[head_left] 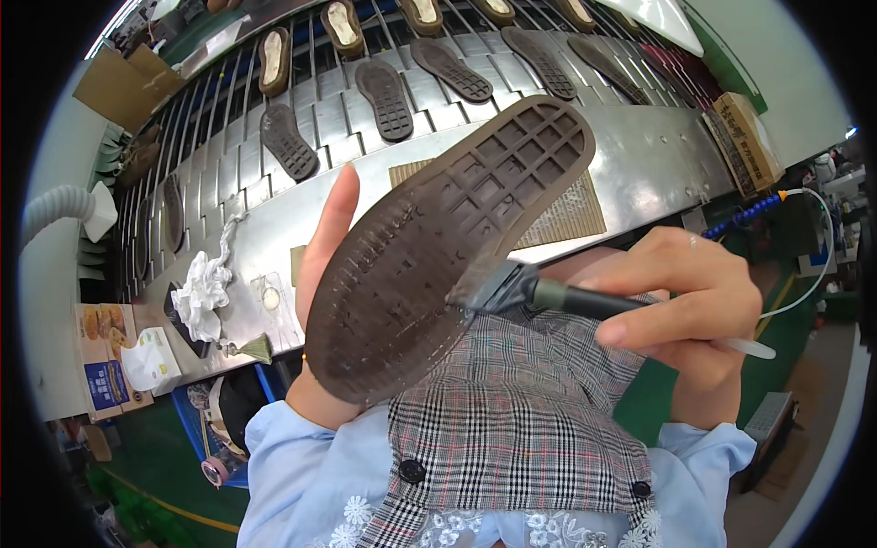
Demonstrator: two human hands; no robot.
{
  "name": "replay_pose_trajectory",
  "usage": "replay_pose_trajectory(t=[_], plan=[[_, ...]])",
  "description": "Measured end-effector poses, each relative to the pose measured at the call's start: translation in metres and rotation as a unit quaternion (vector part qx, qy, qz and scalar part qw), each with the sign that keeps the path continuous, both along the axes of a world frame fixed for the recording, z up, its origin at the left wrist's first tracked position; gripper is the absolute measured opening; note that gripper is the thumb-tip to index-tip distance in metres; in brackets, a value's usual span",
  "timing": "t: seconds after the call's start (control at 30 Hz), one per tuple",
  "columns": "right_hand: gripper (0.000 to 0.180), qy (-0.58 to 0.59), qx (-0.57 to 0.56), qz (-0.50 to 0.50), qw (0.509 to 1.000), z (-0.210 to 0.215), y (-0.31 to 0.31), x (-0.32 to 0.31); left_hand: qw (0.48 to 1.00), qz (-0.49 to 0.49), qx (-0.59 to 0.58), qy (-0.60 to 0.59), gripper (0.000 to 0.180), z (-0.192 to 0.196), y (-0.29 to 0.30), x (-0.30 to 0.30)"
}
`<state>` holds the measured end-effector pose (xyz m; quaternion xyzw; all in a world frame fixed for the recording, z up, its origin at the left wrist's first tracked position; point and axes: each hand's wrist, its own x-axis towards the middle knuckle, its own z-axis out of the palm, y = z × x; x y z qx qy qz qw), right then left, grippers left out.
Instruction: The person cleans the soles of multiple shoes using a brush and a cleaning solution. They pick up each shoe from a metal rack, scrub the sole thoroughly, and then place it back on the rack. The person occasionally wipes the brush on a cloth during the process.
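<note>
A dark brown shoe sole (384, 292) is tilted up in front of my chest, with the grid-patterned heel end toward the upper right. My left hand (327, 239) grips it from behind; one finger shows past its left edge, and the others are hidden. In my right hand (694, 306) is a brush (585, 300) with a dark handle and a pale tip. Its bristles touch the lower right edge of the sole, near the middle. Small wet-looking marks dot the sole's surface.
Beyond the metal table edge runs a slatted conveyor (247, 151) carrying loose soles (384, 99) and brown shoe uppers (342, 26). Corrugated cardboard (562, 219) lies behind the held sole. A crumpled white cloth (203, 294), tissue pack (151, 361) and carton (744, 144) stand around.
</note>
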<state>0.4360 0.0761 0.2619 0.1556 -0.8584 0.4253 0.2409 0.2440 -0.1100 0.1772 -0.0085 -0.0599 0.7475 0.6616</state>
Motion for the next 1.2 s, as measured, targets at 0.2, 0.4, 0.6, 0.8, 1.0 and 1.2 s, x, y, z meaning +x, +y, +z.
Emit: replay_pose_trajectory(t=[0.2, 0.4, 0.6, 0.8, 1.0, 1.2], plan=[[0.019, -0.006, 0.012, 0.009, 1.0, 0.007, 0.015, 0.004, 0.998, -0.019, 0.038, -0.053, 0.07, -0.003, -0.001, 0.001], [0.027, 0.011, -0.167, 0.054, 0.985, -0.001, 0.032, 0.011, 0.999, -0.037, 0.015, -0.015, 0.061, -0.017, -0.003, -0.004], [0.038, -0.064, -0.472, -0.004, 0.879, -0.034, 0.007, -0.003, 0.995, -0.01, 0.013, 0.095, 0.053, -0.066, 0.0, -0.019], [0.038, -0.072, -0.6, -0.016, 0.797, -0.064, -0.016, -0.013, 0.938, 0.133, -0.271, 0.173, 0.051, -0.055, 0.013, 0.019], [0.034, -0.152, -0.625, -0.104, 0.759, -0.086, -0.035, -0.003, 0.933, 0.007, -0.317, 0.168, 0.05, -0.055, -0.007, 0.055], [0.027, -0.139, -0.526, -0.154, 0.825, -0.082, -0.051, -0.008, 0.939, 0.01, -0.27, 0.212, 0.054, -0.069, -0.015, 0.042]])
